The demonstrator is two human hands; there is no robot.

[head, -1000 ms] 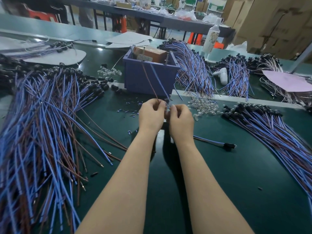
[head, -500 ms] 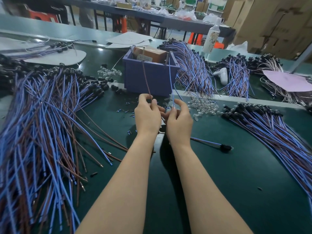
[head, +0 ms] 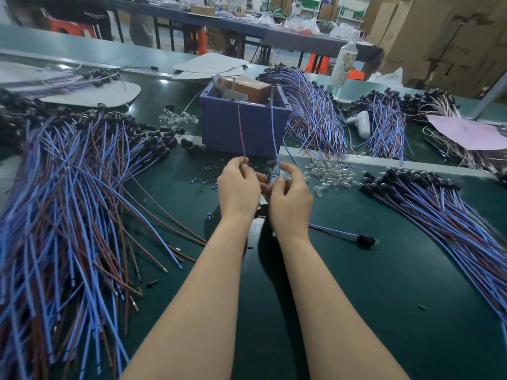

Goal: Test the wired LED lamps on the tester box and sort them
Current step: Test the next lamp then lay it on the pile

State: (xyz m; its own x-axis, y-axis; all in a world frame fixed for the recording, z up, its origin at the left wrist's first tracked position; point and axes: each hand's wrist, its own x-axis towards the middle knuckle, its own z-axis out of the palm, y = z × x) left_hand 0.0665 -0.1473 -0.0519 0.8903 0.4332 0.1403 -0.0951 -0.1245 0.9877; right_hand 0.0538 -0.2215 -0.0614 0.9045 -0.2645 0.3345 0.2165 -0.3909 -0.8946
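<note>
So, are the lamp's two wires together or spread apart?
Spread apart: the left hand pinches the brown wire, the right hand the blue wire, each running up separately to the tester box.

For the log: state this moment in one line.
left hand pinches brown wire; right hand pinches blue wire; wires upright before tester box

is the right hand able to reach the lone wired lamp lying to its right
Probably yes: the lone lamp lies on open mat right of the right hand, nothing between them, though that hand is pinching the blue wire.

No legible text anywhere in view.
</note>
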